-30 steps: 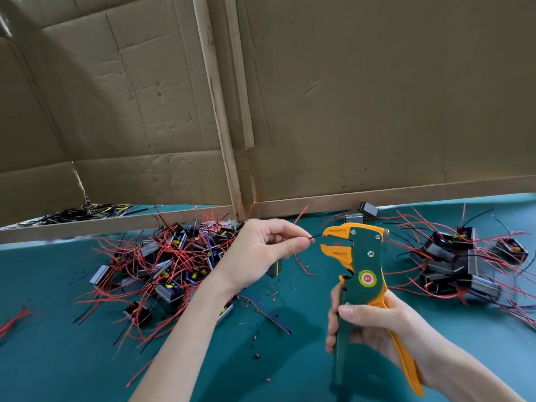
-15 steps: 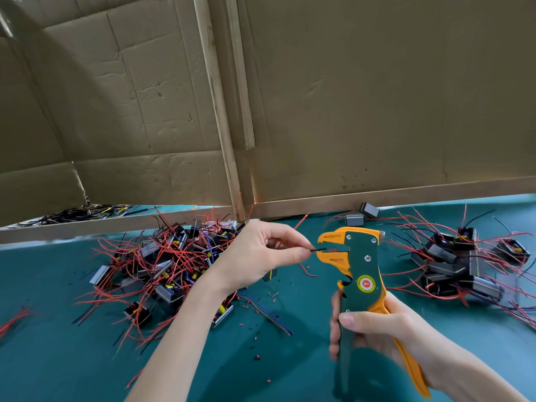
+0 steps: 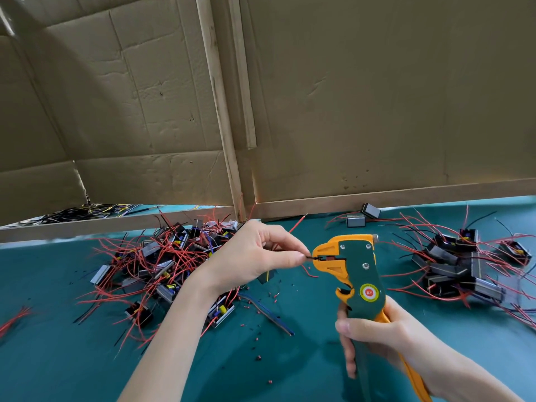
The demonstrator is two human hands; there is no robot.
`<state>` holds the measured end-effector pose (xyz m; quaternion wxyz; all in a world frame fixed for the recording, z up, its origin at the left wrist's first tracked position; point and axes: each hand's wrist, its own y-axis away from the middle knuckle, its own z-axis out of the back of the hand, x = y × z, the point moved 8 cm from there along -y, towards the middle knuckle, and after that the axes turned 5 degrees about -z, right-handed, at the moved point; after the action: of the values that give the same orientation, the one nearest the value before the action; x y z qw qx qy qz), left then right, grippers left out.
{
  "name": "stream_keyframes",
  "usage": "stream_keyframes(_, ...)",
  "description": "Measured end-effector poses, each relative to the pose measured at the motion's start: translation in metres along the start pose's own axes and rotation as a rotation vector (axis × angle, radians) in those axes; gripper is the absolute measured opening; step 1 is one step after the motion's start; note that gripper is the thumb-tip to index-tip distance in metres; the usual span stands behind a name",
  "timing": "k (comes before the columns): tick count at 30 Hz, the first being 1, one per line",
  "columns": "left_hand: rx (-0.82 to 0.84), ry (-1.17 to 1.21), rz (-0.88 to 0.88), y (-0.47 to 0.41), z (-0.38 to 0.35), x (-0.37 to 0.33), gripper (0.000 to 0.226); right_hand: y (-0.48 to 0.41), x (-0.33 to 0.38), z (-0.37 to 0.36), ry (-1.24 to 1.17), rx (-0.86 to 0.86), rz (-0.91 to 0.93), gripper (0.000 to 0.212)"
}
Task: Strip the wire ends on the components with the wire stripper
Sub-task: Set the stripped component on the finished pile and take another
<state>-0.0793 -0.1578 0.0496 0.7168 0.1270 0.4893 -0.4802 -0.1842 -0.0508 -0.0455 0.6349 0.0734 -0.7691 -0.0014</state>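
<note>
My right hand (image 3: 385, 338) grips the handles of a green and orange wire stripper (image 3: 358, 274), held upright with its orange jaws pointing left. My left hand (image 3: 255, 256) pinches a thin black wire (image 3: 309, 257) between thumb and forefinger. The wire's tip sits inside the stripper's jaws. A small dark component (image 3: 268, 276) hangs under my left hand, mostly hidden by it. A pile of components with red wires (image 3: 162, 268) lies behind my left forearm.
A second pile of components with red wires (image 3: 464, 265) lies at the right on the teal table (image 3: 58, 358). Two loose components (image 3: 362, 216) sit by the cardboard wall (image 3: 377, 111). Bits of cut insulation (image 3: 261, 338) dot the table. Black wires (image 3: 75, 213) lie behind the left wall.
My left hand has brought the black wire rightward into the stripper's jaws. The stripper has shifted slightly left and down toward the wire.
</note>
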Motion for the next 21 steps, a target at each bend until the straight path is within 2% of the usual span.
stream_keyframes(4,0.015,-0.012,0.031,0.000,0.001,0.004,0.016,-0.002,-0.007,-0.004,-0.005,-0.095,-0.016,0.031)
stream_keyframes(8,-0.010,-0.093,0.105,-0.002,-0.002,0.021,0.008,-0.006,-0.020,0.006,-0.004,-0.246,-0.055,0.039)
stream_keyframes(12,-0.064,-0.060,0.135,-0.004,0.000,0.035,0.011,-0.012,-0.018,0.004,-0.229,-0.098,-0.076,0.028)
stream_keyframes(15,-0.086,-0.093,0.118,-0.006,0.004,0.036,0.013,-0.013,-0.014,0.005,-0.298,-0.017,-0.055,0.035)
stream_keyframes(18,-0.111,-0.188,0.103,-0.007,0.006,0.030,0.011,-0.012,-0.012,0.010,-0.327,-0.032,-0.059,0.033)
stream_keyframes(21,-0.220,-0.256,0.020,-0.008,0.010,0.010,0.011,-0.014,-0.012,0.016,-0.414,-0.098,-0.050,0.026)
